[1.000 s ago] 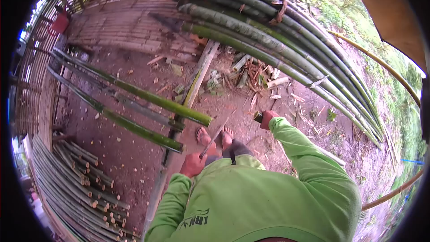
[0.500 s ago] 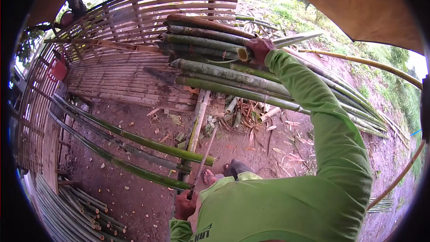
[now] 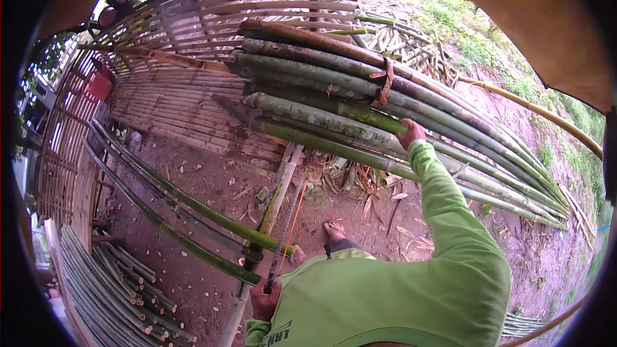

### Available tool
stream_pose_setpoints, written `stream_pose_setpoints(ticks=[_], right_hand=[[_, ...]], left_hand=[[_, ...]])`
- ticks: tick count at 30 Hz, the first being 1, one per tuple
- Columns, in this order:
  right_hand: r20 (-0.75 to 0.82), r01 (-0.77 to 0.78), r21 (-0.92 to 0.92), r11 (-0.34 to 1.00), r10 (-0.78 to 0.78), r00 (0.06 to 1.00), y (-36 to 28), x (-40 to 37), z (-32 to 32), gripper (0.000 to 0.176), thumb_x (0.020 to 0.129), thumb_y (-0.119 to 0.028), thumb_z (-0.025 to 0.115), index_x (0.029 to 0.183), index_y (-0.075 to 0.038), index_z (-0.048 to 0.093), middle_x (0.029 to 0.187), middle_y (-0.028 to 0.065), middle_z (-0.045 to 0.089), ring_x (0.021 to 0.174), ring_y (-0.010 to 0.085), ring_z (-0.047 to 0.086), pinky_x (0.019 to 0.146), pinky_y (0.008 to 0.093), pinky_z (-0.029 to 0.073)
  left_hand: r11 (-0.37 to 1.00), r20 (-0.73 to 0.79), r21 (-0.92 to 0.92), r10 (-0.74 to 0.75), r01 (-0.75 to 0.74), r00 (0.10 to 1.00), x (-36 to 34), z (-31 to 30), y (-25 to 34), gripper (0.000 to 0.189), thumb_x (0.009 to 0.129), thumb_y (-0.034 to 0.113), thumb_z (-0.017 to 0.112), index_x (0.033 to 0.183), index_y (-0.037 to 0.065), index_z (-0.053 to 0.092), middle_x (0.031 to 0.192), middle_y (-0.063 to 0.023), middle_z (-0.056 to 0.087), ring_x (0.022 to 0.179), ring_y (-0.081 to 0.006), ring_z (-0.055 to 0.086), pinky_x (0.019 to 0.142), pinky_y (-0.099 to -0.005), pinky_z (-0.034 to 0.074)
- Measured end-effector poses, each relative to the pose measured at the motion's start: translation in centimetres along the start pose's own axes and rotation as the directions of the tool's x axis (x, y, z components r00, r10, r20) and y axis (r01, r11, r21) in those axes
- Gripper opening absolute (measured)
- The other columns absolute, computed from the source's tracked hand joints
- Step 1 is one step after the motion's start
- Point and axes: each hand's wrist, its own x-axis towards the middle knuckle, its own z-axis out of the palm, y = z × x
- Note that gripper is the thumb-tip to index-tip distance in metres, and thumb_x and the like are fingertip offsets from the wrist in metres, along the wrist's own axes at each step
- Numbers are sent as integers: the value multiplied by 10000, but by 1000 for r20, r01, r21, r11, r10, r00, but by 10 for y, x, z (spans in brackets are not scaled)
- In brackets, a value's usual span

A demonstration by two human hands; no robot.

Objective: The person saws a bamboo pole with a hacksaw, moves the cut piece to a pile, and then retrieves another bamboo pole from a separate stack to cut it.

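Note:
My right hand point(image 3: 411, 133) is closed over a green bamboo pole point(image 3: 369, 117) in the large stack, its fingers curled on the pole. Beside and above it run other thick bamboo poles point(image 3: 308, 67), bound by a brown tie point(image 3: 385, 83). Low in the view, my left hand point(image 3: 265, 299) grips a long thin blade-like tool point(image 3: 285, 241) that points up and away. An orange strip point(image 3: 295, 218) runs alongside the tool. Close to my left hand are the near ends of two long green bamboo poles point(image 3: 218, 215), resting on a wooden support point(image 3: 280, 189).
A slatted bamboo bench point(image 3: 173, 109) with a tall back stands behind the stack. A red chair point(image 3: 98, 85) is at far left. Thin cut poles point(image 3: 122, 289) lie at lower left. Scraps and chips point(image 3: 360, 183) litter the dirt ground. A curved pole point(image 3: 533, 112) crosses at right.
My right hand has moved down and right, from the upper poles to a lower green one. The short pole at its grip has left that spot, baring the brown tie. My left hand keeps the tool.

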Motion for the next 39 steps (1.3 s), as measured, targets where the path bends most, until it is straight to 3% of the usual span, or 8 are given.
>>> stream_pose_setpoints(ticks=[4, 7, 9, 12, 23, 30, 35, 39], right_hand=[[228, 83, 108, 991, -106, 968, 31, -140, 80, 461, 662, -263, 754, 1059, -76, 614, 1024, 185, 639, 960, 388, 606, 856, 449, 497], [723, -11, 13, 1000, -2, 690, 11, -208, 88, 569, 650, -327, 805, 1134, -81, 636, 970, 179, 687, 934, 338, 655, 851, 405, 521], [869, 73, 85, 994, -110, 482, 29, -234, 123, 596, 635, -346, 819, 1139, -85, 638, 961, 160, 698, 913, 293, 672, 845, 378, 531], [973, -11, 37, 999, -33, 228, 55, -250, 164, 589, 636, -346, 826, 1127, -75, 645, 934, 133, 712, 881, 250, 685, 837, 348, 538], [718, 115, 21, 993, -96, 690, 102, -150, 128, 437, 648, -335, 800, 986, -86, 679, 889, 138, 692, 856, 285, 664, 783, 390, 526], [879, 234, 83, 969, -182, 441, 84, -190, 147, 600, 634, -363, 825, 1103, -38, 639, 960, 128, 704, 916, 252, 674, 818, 361, 535], [906, 60, 390, 919, -394, 156, -110, -250, 159, 780, 637, -490, 793, 1230, -38, 567, 1126, 193, 639, 1069, 300, 609, 924, 409, 479], [816, 304, 443, 843, -520, 254, -220, -294, 187, 883, 664, -502, 780, 1305, 22, 471, 1261, 228, 558, 1132, 330, 573, 947, 390, 468]], left_hand=[[999, -113, -48, 8, -13, 994, 34, 33, -9, 359, 890, 260, 632, 662, 28, 479, 511, -79, 427, 470, -134, 409, 452, -335, 332], [994, -275, 96, 71, -46, 959, 71, 50, 13, 337, 902, 252, 611, 681, 26, 492, 533, -121, 467, 463, -238, 475, 463, -365, 354], [989, -246, 147, 5, 32, 969, 87, 52, 18, 306, 924, 247, 577, 710, 37, 517, 579, -38, 487, 531, -119, 469, 491, -303, 352], [961, -347, 271, 52, 47, 936, 120, 65, 16, 337, 926, 302, 560, 739, 26, 516, 615, -163, 556, 558, -339, 564, 517, -417, 416], [682, -4, 730, -63, 46, 998, 279, 173, -88, 267, 872, 233, 564, 1066, 53, 533, 1085, -196, 566, 1045, -354, 543, 846, -489, 443], [815, -103, 576, -13, 70, 995, 247, 147, -64, 467, 787, 314, 689, 1130, 41, 529, 1184, -171, 478, 1144, -345, 466, 873, -489, 431], [889, -306, 455, 199, -40, 931, 159, 109, -107, 428, 777, 312, 709, 1057, 29, 552, 1030, -177, 554, 989, -355, 547, 835, -457, 453], [970, -284, 231, -6, 74, 959, 70, 53, -132, 272, 783, 243, 702, 841, 15, 566, 734, -163, 561, 735, -351, 584, 685, -433, 484]])
